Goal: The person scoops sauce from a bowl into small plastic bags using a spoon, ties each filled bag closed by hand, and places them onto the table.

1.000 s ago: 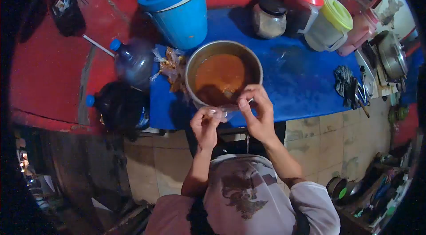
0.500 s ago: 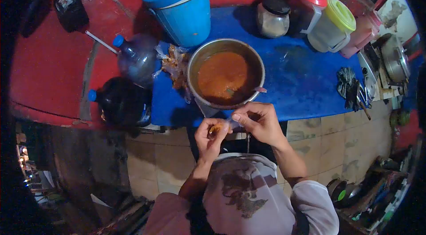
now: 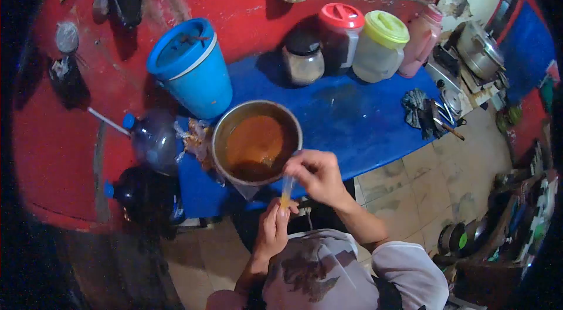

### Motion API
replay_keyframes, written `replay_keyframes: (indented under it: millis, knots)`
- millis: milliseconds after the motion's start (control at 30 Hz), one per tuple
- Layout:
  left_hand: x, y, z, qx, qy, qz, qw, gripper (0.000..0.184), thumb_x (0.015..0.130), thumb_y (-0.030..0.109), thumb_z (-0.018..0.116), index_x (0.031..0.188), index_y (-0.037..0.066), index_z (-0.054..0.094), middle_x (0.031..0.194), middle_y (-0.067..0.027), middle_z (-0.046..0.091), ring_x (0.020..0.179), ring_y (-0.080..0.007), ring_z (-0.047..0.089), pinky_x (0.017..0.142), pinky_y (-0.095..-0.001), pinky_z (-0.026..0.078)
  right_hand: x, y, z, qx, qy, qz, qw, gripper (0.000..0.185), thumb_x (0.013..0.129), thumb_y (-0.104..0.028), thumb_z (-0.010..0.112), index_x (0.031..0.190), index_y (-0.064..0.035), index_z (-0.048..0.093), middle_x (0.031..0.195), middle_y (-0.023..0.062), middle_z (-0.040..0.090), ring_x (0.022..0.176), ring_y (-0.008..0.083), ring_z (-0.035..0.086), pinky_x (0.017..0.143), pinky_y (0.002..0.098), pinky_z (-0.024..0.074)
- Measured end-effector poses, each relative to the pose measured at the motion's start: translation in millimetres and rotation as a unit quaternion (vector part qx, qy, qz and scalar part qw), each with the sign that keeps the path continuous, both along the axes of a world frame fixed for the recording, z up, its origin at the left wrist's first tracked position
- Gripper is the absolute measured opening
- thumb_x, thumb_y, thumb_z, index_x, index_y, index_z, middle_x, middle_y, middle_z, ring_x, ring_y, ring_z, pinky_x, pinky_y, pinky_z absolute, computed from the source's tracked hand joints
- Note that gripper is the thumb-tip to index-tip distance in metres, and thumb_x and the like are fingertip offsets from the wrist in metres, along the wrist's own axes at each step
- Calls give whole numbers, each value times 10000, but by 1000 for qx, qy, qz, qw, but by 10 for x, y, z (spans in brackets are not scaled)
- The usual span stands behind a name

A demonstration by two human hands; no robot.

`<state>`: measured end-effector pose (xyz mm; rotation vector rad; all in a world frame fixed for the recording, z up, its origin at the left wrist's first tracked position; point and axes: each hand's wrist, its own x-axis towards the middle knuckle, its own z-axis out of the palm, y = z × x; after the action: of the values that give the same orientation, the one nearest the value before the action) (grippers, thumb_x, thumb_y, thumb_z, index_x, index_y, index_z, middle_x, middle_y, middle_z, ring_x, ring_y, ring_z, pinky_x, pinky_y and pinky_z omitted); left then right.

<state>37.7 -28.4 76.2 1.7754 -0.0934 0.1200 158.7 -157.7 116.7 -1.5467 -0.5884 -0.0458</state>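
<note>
A small clear plastic bag (image 3: pixel 288 186) with some orange sauce low in it is stretched between my two hands, in front of the pot. My left hand (image 3: pixel 273 229) pinches its lower, filled part. Above and to the right, my right hand (image 3: pixel 318 176) has its fingers closed on the bag's upper end. The metal pot (image 3: pixel 218 155) on the blue table holds orange-red sauce (image 3: pixel 258 141). Filled, knotted plastic bags (image 3: pixel 196 141) lie against the pot's left side.
On the blue table (image 3: pixel 346 116) stand a blue bucket (image 3: pixel 196 78), a black-lidded jar (image 3: pixel 304 64), and red-, yellow- and pink-lidded pitchers (image 3: pixel 381 49). Utensils (image 3: pixel 443 116) lie at the right end. Large bottles (image 3: pixel 153 141) are at the left.
The view has shifted, so the table things appear lower and further left. My right hand has risen away from my left, drawing the bag out long between them.
</note>
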Motion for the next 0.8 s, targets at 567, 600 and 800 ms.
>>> replay_keyframes:
  millis: [567,600,800]
  knots:
    - [-551,158,-1389,-359,290,110,880,280,927,214,504,1021,-36,590,1077,-148,602,1005,-230,575,885,-338,444,-1006,-43,-1038,-272,-222,95,932,234,901,-295,547,813,-79,557,691,121,548,689,310,595,619,387,466]
    - [-478,156,-1301,-425,301,79,850,264,916,208,512,1011,-24,594,1073,-139,595,1014,-230,565,895,-348,444,-1063,-21,-1077,-274,-219,93,932,234,901,-295,547,813,-79,557,691,121,548,689,310,595,619,387,466]
    - [-332,111,-1207,-510,222,34,830,249,916,137,477,1148,61,528,1033,-71,578,1001,-223,548,907,-390,439,-1149,-177,-1344,-169,-67,205,962,242,952,-278,473,912,-75,598,804,101,585,745,263,579,682,362,460]
